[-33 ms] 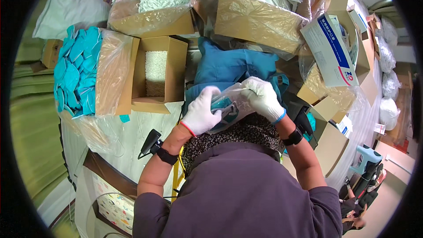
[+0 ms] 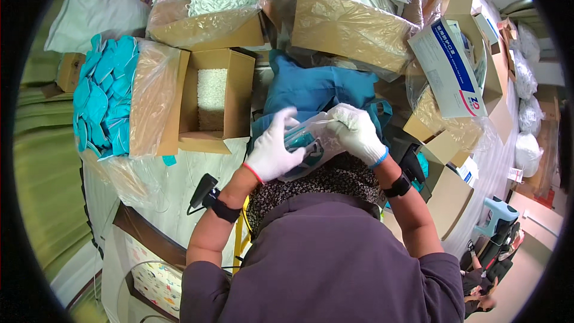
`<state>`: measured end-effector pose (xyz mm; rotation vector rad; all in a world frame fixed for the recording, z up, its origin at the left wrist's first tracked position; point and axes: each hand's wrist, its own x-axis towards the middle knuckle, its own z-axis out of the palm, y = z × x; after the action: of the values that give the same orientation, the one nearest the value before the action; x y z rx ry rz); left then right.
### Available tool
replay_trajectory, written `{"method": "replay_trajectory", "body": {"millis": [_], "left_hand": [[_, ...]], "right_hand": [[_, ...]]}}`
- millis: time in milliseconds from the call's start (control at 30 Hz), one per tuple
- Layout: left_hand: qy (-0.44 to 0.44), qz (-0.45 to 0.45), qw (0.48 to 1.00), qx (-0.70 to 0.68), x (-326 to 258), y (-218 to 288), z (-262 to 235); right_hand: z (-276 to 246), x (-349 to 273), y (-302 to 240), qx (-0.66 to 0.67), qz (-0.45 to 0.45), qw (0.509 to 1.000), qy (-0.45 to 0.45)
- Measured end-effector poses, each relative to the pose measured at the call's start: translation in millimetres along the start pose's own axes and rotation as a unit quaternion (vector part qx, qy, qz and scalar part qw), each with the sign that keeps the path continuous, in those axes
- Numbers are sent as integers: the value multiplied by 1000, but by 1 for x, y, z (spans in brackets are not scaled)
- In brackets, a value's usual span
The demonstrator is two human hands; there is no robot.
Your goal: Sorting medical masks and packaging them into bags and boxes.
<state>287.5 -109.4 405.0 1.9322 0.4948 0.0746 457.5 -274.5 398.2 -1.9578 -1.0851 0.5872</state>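
Clear bag (image 2: 311,143) — gripped between both hands' fingers (image 2: 344,121)

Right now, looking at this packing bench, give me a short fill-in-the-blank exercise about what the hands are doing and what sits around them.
1. Both hands, left hand and right hand, wear ____ gloves.
2. Together they grip a clear ____ bag with teal contents.
3. The pile of teal masks lies to the person's ____.
4. The open cardboard box beside that pile holds small ____ pieces.

Missing words: white; plastic; left; white
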Motion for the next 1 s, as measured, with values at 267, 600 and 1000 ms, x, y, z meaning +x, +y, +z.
{"method": "replay_trajectory", "body": {"millis": [267,600,1000], "left_hand": [[-84,-63,975,195,25,0,17],[150,-188,933,-269,14,-61,-23],[128,-231,873,-409,23,-45,-12]], "right_hand": [[6,5,-4,19,-39,998,35],[-1,-73,-13,-102,168,977,83],[74,-56,-3,-511,200,831,-94]]}}
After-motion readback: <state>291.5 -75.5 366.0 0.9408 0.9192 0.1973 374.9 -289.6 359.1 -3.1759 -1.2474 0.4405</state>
